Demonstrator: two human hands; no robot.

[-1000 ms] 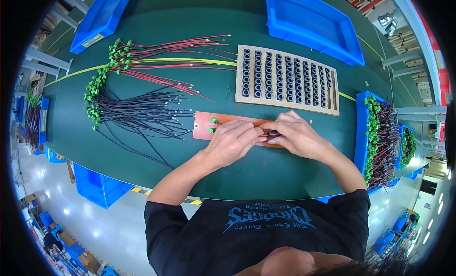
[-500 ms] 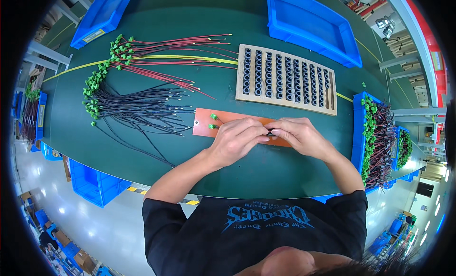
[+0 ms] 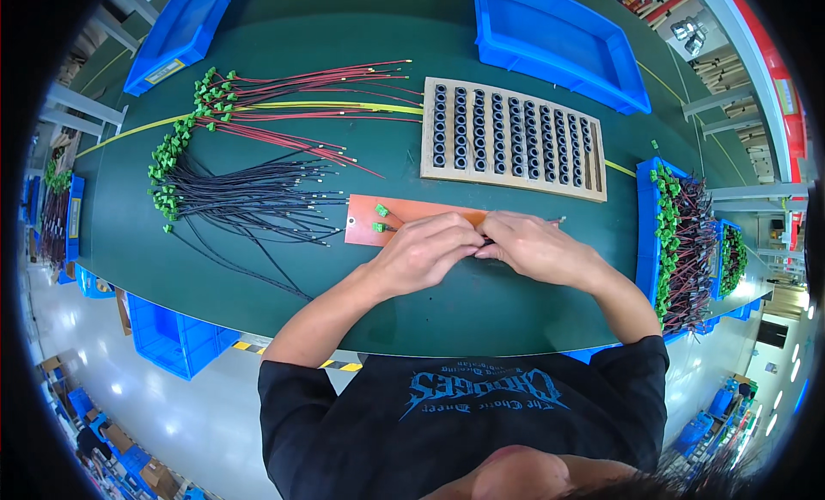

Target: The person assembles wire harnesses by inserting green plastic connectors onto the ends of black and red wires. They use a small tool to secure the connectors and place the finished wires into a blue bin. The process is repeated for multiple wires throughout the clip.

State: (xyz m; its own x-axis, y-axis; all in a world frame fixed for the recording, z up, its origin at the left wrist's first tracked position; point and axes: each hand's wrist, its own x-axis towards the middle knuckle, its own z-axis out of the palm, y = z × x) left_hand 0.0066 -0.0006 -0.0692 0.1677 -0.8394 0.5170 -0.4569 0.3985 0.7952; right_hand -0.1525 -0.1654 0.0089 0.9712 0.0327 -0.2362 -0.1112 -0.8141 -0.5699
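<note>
Over an orange board, my left hand and my right hand meet with fingers pinched together. Two green connectors lie at the board's left end, and their thin wires run under my left hand. A small dark piece shows between the fingertips of both hands; its shape is mostly covered. Pale-tipped wire ends stick out past the knuckles of my right hand. Beyond the hands lies a wooden tray with rows of black ring-shaped cores.
To the left, black wires and red wires with green connectors spread over the green table. Blue bins stand at the far left and far right. A blue bin of wired connectors is at right.
Wire ends now show beyond my right hand, where none showed before. The fingers of my right hand have closed further over the dark piece. The whole view has shifted slightly.
</note>
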